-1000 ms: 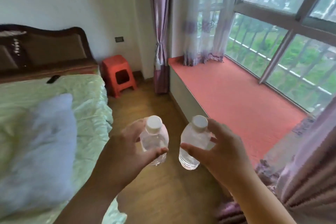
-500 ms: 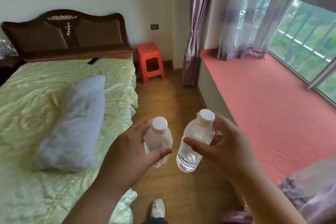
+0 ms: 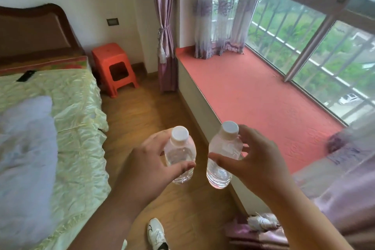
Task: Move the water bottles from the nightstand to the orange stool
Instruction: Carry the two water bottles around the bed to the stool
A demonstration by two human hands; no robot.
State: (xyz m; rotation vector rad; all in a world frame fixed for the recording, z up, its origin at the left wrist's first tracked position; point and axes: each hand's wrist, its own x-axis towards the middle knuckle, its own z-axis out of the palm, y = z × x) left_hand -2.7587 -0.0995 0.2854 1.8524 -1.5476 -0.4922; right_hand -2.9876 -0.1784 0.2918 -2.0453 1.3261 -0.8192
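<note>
The left hand (image 3: pixel 146 166) holds one bottle (image 3: pixel 180 156) and the right hand (image 3: pixel 255 160) holds the other bottle (image 3: pixel 222 156), side by side above the floor (image 3: pixel 146 119). The bed (image 3: pixel 67 119) lies left, the window seat (image 3: pixel 253 95) right. The stool (image 3: pixel 113 67) stands far ahead, between them, beside the bed head.

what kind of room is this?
A bedroom, most likely in a home: a bed with a wooden headboard, curtains at a large bay window, and an orange stool beside the bed.
</note>
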